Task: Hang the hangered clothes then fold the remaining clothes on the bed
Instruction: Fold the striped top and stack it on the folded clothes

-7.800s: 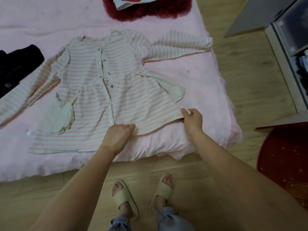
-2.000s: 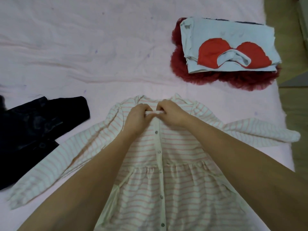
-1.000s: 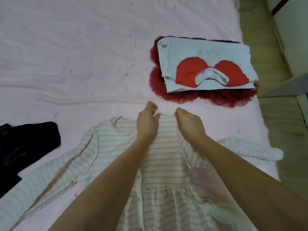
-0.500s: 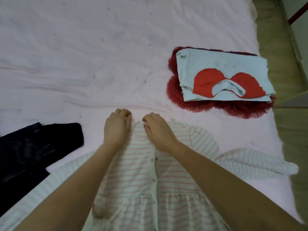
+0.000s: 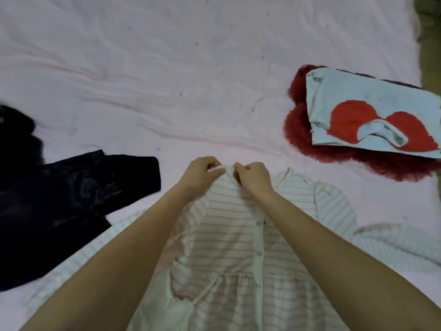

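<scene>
A pink-and-white striped dress with a row of buttons down its front lies face up on the pink bed sheet. My left hand pinches the neckline on its left side. My right hand pinches the neckline just to the right of it, so the two hands almost meet. One sleeve stretches out to the right. The other sleeve runs under my left forearm toward the lower left.
A dark navy garment lies crumpled at the left. At the right a folded light blue top with a red bow print rests on a dark red fluffy garment. The bed's right edge and floor show at top right.
Since half a second ago both hands have curled tighter on the neckline and drawn together. The view has shifted left, so the folded pile now sits nearer the right edge.
</scene>
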`<state>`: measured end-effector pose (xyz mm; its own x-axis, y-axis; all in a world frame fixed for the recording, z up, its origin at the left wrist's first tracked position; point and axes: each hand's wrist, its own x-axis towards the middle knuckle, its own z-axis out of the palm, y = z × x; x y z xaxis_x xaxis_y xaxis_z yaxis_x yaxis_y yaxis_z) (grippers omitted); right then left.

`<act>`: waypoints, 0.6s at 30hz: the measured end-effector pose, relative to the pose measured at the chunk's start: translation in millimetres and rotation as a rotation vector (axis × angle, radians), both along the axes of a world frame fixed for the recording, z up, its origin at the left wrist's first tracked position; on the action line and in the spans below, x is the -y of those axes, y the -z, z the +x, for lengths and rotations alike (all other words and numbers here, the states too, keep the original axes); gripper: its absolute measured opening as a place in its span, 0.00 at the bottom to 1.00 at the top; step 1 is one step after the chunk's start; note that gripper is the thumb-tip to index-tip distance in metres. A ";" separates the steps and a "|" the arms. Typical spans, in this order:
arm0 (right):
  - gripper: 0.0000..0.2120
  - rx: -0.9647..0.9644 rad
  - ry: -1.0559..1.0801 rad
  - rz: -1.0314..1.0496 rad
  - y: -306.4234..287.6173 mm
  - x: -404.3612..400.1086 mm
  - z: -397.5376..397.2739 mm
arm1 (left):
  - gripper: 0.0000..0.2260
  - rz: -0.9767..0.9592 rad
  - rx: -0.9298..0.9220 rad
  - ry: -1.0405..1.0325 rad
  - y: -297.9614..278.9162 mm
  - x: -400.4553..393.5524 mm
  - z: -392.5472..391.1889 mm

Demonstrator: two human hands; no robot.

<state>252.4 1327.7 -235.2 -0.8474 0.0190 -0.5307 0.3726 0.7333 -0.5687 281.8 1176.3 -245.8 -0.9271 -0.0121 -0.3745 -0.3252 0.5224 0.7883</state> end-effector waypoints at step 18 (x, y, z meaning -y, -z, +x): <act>0.07 -0.470 -0.378 0.008 36.0 2.5 4.7 | 0.07 -0.516 -0.251 0.348 3.5 4.5 1.1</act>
